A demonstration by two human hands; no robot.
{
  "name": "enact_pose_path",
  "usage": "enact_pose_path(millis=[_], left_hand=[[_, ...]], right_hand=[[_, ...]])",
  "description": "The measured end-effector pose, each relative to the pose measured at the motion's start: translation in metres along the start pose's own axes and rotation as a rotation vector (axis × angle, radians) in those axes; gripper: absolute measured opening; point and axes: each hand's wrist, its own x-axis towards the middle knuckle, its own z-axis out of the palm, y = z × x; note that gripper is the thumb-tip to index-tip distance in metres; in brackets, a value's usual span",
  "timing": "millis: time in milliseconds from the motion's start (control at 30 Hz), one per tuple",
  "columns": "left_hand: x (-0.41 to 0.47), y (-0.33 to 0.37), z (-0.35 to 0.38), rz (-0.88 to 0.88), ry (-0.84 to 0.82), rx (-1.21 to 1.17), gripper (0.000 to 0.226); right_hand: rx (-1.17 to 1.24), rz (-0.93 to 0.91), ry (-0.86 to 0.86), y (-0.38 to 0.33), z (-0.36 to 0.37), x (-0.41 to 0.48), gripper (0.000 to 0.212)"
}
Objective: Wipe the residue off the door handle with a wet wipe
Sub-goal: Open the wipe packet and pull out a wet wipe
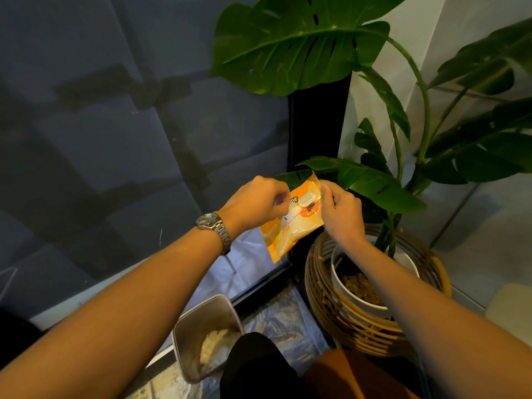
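Observation:
An orange and white wet wipe pack [290,226] hangs in the air in front of me, tilted, with a small white flap lid [307,198] near its top. My left hand [256,203], with a metal watch on the wrist, pinches the pack's left side, fingers curled. My right hand [341,211] grips the pack's right edge beside the lid. No wipe shows outside the pack. The door handle is not in view.
A dark glass door panel [129,125] with a black frame [313,125] fills the left. A large-leaved plant [302,44] stands in a white pot inside a rattan basket [331,306] at the right. A grey bin [201,335] with crumpled paper sits on the floor below.

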Motion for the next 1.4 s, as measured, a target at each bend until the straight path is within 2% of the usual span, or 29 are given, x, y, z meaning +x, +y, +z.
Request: enact_pose_path(millis=[200,467,600,800,1067,1167,1300,1400], left_hand=[[0.001,0.007,0.000,-0.031,0.022,0.078,0.007],[0.001,0.007,0.002,-0.126,0.042,-0.097,0.008],[-0.001,0.004,0.006,-0.148,0.107,-0.155,0.009],[-0.005,0.002,0.011,-0.196,0.177,-0.378,0.006],[-0.002,0.000,0.002,0.008,0.141,-0.232,0.024],[-0.001,-0.001,0.002,0.092,0.122,-0.132,0.020],[0.003,-0.001,0.003,0.051,0.150,-0.072,0.010],[0.005,0.001,0.000,0.032,0.067,-0.018,0.016]], right_hand=[[-0.094,-0.033,-0.032,0.008,0.001,-0.002,0.034],[-0.153,-0.037,-0.022,0.013,-0.001,-0.004,0.035],[-0.145,-0.040,-0.014,0.013,-0.004,-0.005,0.034],[-0.107,-0.052,0.021,0.012,-0.003,-0.003,0.034],[-0.107,-0.090,0.032,0.009,0.000,-0.002,0.035],[-0.102,-0.109,0.025,0.008,0.001,-0.002,0.034],[-0.157,-0.143,-0.006,0.008,0.002,-0.004,0.034],[-0.175,-0.145,-0.001,0.013,0.003,-0.004,0.034]])
